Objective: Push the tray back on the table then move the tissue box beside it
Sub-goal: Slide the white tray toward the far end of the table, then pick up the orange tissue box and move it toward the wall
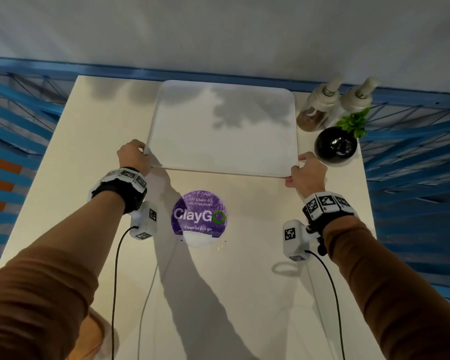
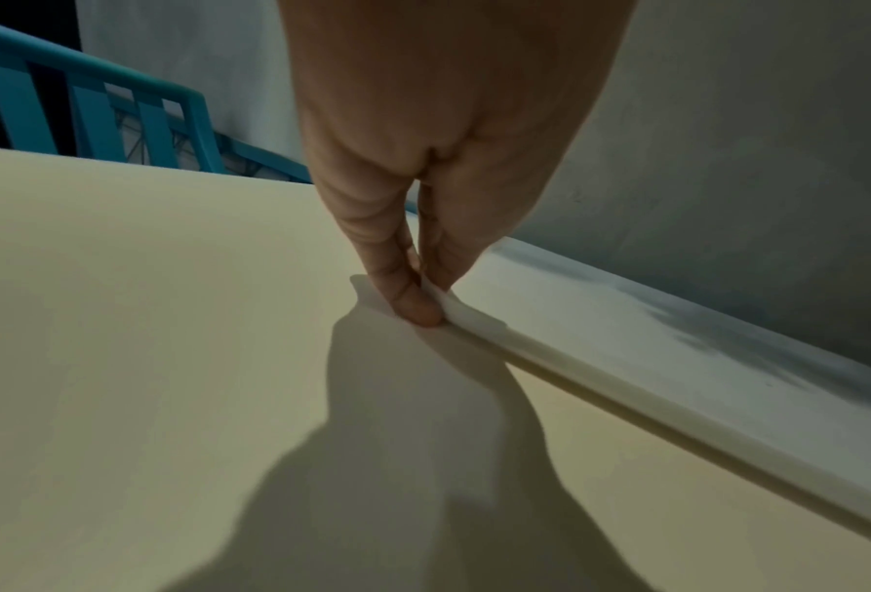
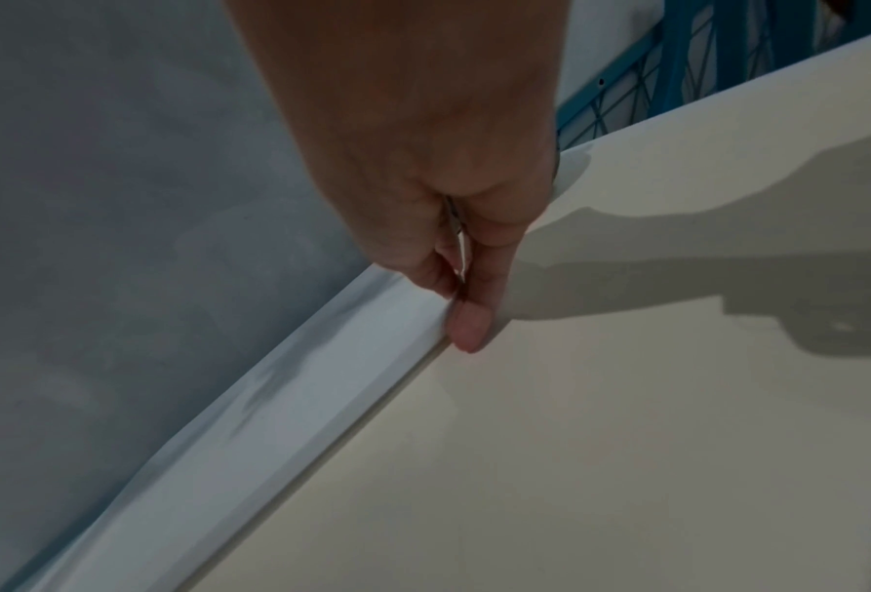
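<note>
A white rectangular tray point(image 1: 226, 173) lies on the cream table point(image 1: 94, 157), its far edge close to the table's back edge. My left hand point(image 1: 133, 155) pinches the tray's near left corner; in the left wrist view the thumb and fingers of that hand point(image 2: 423, 296) close on the rim point(image 2: 625, 384). My right hand point(image 1: 305, 171) pinches the near right corner, and the right wrist view shows this hand point(image 3: 461, 304) on the tray's edge point(image 3: 296, 400). No tissue box shows in any view.
Two pump bottles point(image 1: 320, 105) point(image 1: 356, 97) and a black pot point(image 1: 335, 146) with a green plant stand just right of the tray. A round purple sticker point(image 1: 199, 216) marks the table's middle. Blue slatted frames point(image 1: 413, 141) flank the table; a grey wall rises behind.
</note>
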`<control>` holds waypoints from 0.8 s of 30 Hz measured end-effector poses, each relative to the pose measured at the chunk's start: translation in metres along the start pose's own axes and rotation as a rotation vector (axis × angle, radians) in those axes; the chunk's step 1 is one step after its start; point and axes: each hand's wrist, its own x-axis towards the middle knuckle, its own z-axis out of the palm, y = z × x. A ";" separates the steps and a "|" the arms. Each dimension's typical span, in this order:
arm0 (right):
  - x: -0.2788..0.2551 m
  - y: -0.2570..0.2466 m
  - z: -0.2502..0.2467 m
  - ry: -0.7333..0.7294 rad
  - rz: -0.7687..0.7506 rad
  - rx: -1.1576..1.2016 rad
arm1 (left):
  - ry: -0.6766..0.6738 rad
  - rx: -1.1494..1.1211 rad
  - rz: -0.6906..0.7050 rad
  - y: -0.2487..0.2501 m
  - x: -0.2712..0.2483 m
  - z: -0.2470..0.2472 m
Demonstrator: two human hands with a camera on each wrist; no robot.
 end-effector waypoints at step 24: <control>-0.264 -0.101 -0.100 -0.496 -0.834 -0.253 | -0.172 0.048 0.552 0.030 -0.285 -0.197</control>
